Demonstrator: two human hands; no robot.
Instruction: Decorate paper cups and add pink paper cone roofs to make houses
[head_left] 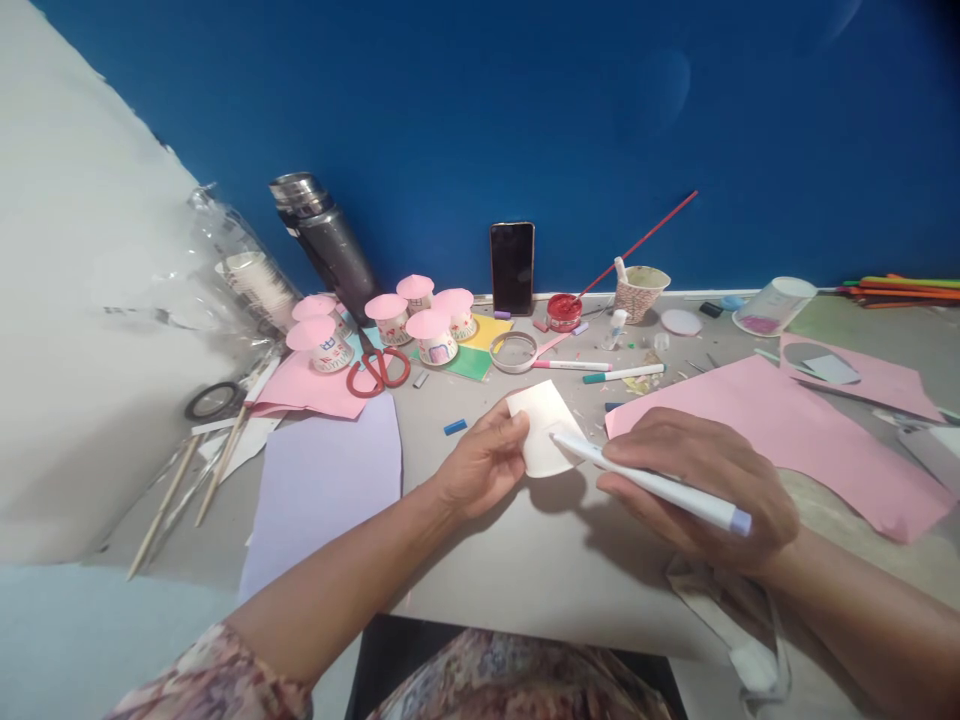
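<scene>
A small white paper cup (551, 415) is in my left hand (486, 455), tilted on its side with the thumb pressed on its wall. My right hand (705, 480) grips a white felt-tip pen (667, 487) with a pale purple end. Its tip rests at or very close to the cup's side; whether it touches, I cannot tell. Any mark on the cup is too faint to make out. Just left of my left hand lies a blue pen cap (454, 427). Beyond the cup are a pink felt-tip pen (574, 366) and a green one (624, 374).
Several decorated cups with pink cone roofs (427, 324) stand at the back left, near red-handled scissors (379, 372) and a dark flask (326, 240). A phone (512, 268) leans on the blue wall. Red paint (564, 312) sits behind. Pink paper (757, 430) lies right, purple paper (322, 490) left.
</scene>
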